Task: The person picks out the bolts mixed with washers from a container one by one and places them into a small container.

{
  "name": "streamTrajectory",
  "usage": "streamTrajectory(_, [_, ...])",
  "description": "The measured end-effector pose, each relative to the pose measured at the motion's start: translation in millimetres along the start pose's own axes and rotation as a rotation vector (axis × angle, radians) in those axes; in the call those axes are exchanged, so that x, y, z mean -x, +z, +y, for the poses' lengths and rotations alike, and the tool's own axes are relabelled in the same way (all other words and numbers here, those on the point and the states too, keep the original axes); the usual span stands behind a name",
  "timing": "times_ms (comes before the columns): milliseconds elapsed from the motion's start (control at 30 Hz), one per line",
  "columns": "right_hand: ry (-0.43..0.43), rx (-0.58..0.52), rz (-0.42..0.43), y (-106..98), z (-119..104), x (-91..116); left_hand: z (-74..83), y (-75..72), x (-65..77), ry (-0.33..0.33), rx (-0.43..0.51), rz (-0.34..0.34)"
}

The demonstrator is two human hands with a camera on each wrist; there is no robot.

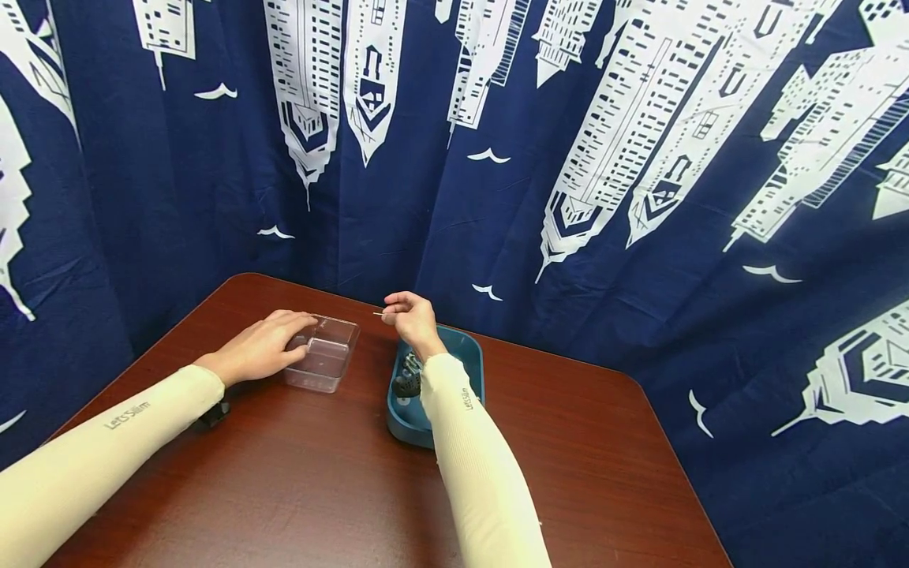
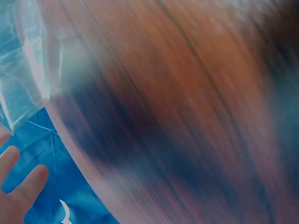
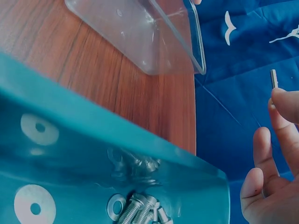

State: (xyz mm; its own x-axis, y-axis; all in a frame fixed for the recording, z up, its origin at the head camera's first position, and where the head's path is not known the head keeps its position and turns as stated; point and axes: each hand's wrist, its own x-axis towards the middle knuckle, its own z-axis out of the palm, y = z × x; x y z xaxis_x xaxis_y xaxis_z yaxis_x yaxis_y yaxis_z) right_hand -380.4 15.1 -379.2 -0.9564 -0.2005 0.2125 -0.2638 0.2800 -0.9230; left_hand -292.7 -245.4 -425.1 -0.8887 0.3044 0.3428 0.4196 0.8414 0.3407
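My right hand (image 1: 416,322) pinches a small metal pin (image 3: 274,79) between thumb and forefinger, its other fingers loosely bent. It is raised over the far left side of the blue-green tray (image 1: 472,345). My left hand (image 1: 263,347) lies at the left side of a clear plastic box (image 1: 323,385), fingers stretched along its far left rim and thumb over the box. A divider crosses the box. In the right wrist view, several bolts (image 3: 140,210) lie in the tray, with a large flat washer (image 3: 22,205) apart from them and a small washer (image 3: 111,207) beside them.
A dark object (image 1: 406,385) sits in the tray near its left wall. The box and the tray stand on a reddish-brown wooden table (image 1: 568,426), with bare wood between them. Behind the table hangs a blue curtain (image 1: 398,229) with white buildings printed on it.
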Motion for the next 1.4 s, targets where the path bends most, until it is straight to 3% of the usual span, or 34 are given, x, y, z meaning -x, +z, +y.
streamTrajectory(500, [-0.002, -0.004, -0.018, 11.4, -3.6, 0.2, 4.7, 5.1, -9.4, -0.003, 0.036, -0.014])
streamTrajectory(1100, [0.049, 0.014, -0.122, 29.0, -5.6, -0.5, 7.9, 9.2, -16.5, -0.022, 0.050, -0.045])
streamTrajectory(1400, [0.061, 0.031, -0.150, 27.7, -2.3, -3.2, 6.4, 9.9, -17.4, -0.010, 0.045, -0.040])
